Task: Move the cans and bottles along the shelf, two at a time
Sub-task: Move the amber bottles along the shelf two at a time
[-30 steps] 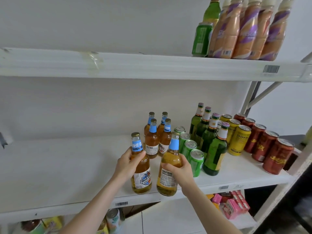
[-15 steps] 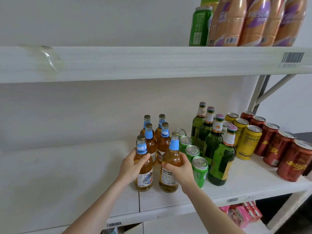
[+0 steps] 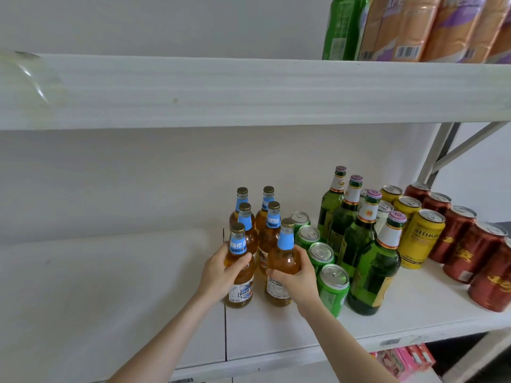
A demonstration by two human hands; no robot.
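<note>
On the white middle shelf [image 3: 276, 335], my left hand [image 3: 218, 275] grips an amber beer bottle with a blue neck label [image 3: 240, 275]. My right hand [image 3: 297, 277] grips a second amber bottle [image 3: 283, 261] just to its right. Both bottles stand upright at the front of two short rows of the same amber bottles [image 3: 269, 217]. To the right come a row of green cans [image 3: 333, 286], then tall green bottles [image 3: 370, 272], yellow cans [image 3: 420, 239] and red cans [image 3: 470, 252].
The shelf's left part [image 3: 96, 286] carries nothing. The upper shelf board [image 3: 249, 89] hangs low overhead, with a green can [image 3: 343, 29] and orange-purple bottles [image 3: 420, 26] on it. Pink packs [image 3: 401, 360] lie on the shelf below at the right.
Both hands have carried their two bottles back and to the right, to the front of the amber rows. My view has moved closer to the shelf.
</note>
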